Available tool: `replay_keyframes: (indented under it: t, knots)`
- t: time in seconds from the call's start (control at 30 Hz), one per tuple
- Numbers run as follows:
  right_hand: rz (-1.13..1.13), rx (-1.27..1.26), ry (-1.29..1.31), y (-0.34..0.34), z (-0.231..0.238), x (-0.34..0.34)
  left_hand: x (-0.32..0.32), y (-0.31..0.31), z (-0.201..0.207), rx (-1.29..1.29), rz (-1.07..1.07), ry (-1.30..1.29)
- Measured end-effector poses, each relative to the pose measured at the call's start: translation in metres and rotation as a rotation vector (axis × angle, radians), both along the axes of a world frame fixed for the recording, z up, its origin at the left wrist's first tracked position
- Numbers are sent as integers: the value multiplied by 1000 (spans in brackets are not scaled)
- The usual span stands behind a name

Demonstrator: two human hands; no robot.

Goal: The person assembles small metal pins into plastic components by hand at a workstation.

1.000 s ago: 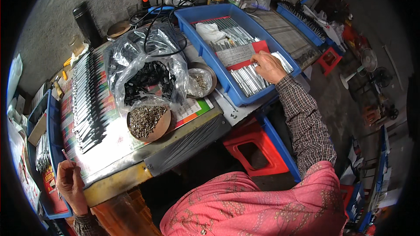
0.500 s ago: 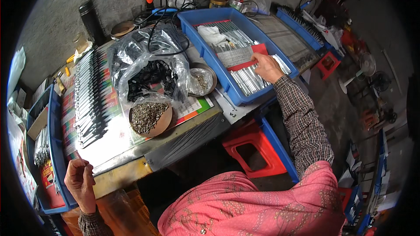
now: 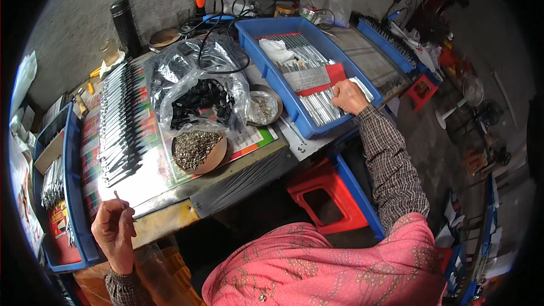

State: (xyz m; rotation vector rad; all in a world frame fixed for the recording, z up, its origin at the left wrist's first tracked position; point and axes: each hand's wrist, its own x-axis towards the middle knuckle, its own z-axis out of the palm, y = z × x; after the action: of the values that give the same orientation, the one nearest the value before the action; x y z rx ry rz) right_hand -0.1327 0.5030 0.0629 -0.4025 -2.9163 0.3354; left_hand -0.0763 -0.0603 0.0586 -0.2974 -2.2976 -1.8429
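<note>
My left hand (image 3: 115, 232) is raised at the table's near left edge. Its fingers are pinched, and the tip of a thin piece (image 3: 117, 194) pokes up above them; its kind is too small to make out. Over on the right, my right hand (image 3: 349, 97) reaches into a blue plastic tray (image 3: 310, 131), its fingers curled down among slim silver metal strips (image 3: 319, 107). What its fingertips grip is hidden. Beside the hand lies a red card with a grey label (image 3: 309, 79). A row of silver-and-black metal pieces (image 3: 118, 130) lies on the table's left.
Clear plastic bags hold black parts (image 3: 201, 105). In front sits a round dish of small metal rivet-like bits (image 3: 195, 152), with a smaller bagged dish (image 3: 263, 107) beside it. A blue bin (image 3: 71, 192) stands left, a red stool (image 3: 328, 198) below. Cables (image 3: 215, 71) loop behind.
My left hand has moved up and a little right, the thin piece still in its fingers. My right hand has curled tighter over the silver strips. The whole view has shifted slightly.
</note>
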Motion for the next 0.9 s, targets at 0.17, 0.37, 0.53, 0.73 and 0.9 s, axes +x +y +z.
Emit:
replay_keyframes:
  t: [0.17,0.37,0.53,0.73,0.9]
  knots:
    - [87,-19,153,-22,5,9,2,11,4,-25,-40,17]
    - [144,22,325,-86,39,39,8,28,6,22,-82,-40]
    - [292,-239,299,-146,53,57,12,42,0,76,-130,-47]
    - [469,-719,68,-194,35,74,20,63,-1,255,-255,-146]
    - [630,-1138,-118,-229,7,86,29,79,-13,396,-373,-223]
